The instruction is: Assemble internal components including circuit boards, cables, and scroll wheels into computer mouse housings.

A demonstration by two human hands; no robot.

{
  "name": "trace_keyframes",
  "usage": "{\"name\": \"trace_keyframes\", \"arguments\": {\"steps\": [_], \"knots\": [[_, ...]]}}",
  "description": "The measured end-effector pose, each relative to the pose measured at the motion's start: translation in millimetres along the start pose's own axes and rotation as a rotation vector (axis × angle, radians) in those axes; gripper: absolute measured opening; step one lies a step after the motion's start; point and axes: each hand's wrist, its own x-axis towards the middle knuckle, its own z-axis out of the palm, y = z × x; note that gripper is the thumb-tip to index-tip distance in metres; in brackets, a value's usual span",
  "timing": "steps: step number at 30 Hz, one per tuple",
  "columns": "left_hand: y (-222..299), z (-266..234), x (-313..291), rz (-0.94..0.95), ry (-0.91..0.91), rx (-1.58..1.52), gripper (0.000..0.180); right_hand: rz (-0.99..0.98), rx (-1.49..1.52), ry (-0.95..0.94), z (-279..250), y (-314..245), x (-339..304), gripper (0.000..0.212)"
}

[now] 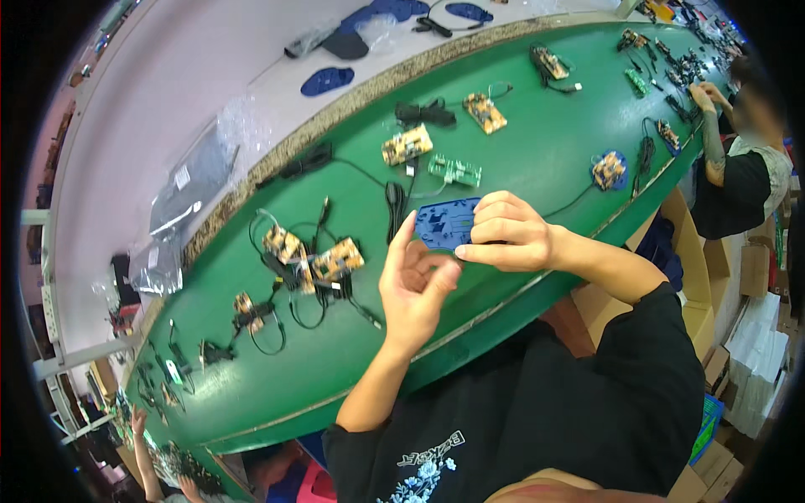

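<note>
- your right hand [509, 233] is clamped on the right end of the blue plate [444, 223], thumb below, fingers over the top.
- your left hand [419, 281] is spread, thumb well apart from the index; the index tip is at the plate's left edge, contact hard to tell.
- plate: up off the counter [545, 138], between both hands, slightly tilted, ribbed face showing.
- done, as far as it shows: plate in hand, that's about it. no board on the face you can see; its underside is hidden.
- so this piece looks early on. the green board [455, 171] just beyond the plate lies loose, pale cable attached, not joined to the plate.
- also not on the plate: the near tan board [407, 145], the far tan board [485, 112] and the black cable [395, 210] just left of it.
- for comparison, at right a round-edged blue shell [620, 170] has a small tan board [607, 171] lying over it; can't tell if fastened.
- more left over: a tangle of boards [337, 260] and leads at your left, all uncased.
- co-worker [746, 176] at far right, hands over small parts.
</note>
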Motion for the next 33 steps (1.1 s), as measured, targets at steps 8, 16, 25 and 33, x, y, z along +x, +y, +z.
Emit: {"name": "trace_keyframes", "arguments": {"steps": [8,16,25,33], "knots": [[-1,-29,-53,-0.151,0.052,-0.122,0.052,0.055,0.232,-0.050,25,-53,-25,0.012],[-19,-48,-92,0.228,-0.049,1.277,0.061,0.239,0.232,-0.211,23,4,20,0.023],[-19,-70,-41,0.253,-0.347,1.224,0.062,0.543,0.023,-0.386,192,215,119,0.031],[-1,-90,-7,0.207,-0.289,1.258,0.063,0.559,-0.098,-0.450,259,269,148,0.036]]}}
